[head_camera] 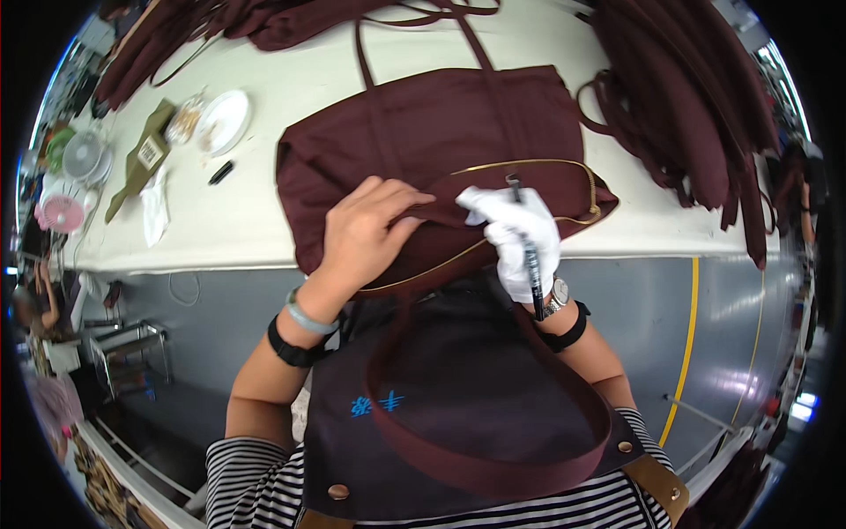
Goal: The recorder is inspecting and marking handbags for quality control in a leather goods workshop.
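A maroon fabric tote bag [449,125] lies across the table edge, its gold zipper [593,192] open towards me. Bare, my left hand [370,225] pinches the fabric at the bag's opening between thumb and fingers. My right hand [522,238], in a white glove, is at the opening's right part; its fingertips are close to the fabric, and a black marker pen [533,271] lies along the hand, held in it. One wide maroon strap [489,473] of the bag hangs over my dark apron [462,370]. The inside of the bag is mostly hidden.
Piled maroon bags [681,99] lie at the right, more maroon bags [264,20] at the back left. On the table's left are a white plate [225,122], a black cap-like piece [221,172], an olive fabric piece [140,159], a white cloth [155,206] and small fans [82,155].
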`<control>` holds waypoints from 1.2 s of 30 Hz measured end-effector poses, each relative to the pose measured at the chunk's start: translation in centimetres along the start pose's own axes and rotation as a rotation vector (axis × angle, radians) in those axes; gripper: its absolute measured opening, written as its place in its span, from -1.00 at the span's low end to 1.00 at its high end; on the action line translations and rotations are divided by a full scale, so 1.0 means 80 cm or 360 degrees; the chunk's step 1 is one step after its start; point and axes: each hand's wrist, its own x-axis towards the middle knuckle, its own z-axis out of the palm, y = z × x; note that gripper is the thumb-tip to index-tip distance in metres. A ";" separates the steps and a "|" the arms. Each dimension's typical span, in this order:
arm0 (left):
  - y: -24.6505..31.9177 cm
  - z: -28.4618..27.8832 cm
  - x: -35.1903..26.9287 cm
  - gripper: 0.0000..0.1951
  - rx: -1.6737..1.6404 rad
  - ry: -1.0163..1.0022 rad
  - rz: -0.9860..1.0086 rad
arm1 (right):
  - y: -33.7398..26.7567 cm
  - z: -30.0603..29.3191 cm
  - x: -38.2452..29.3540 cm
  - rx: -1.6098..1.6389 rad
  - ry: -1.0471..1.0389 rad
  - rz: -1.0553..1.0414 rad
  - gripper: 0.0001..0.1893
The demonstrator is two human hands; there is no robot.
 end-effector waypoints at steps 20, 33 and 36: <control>0.062 0.089 0.060 -0.42 0.0548 -0.0243 0.0490 | 0.055 -0.051 -0.088 0.0145 0.0510 0.0060 -0.75; 0.054 0.089 0.061 -0.71 0.0089 -0.0174 0.0239 | -0.013 -0.073 -0.025 0.0823 0.0468 0.0693 -0.89; 0.053 0.090 0.061 -0.72 0.0064 -0.0171 0.0212 | 0.008 -0.076 -0.019 0.0727 0.0267 0.0735 -0.90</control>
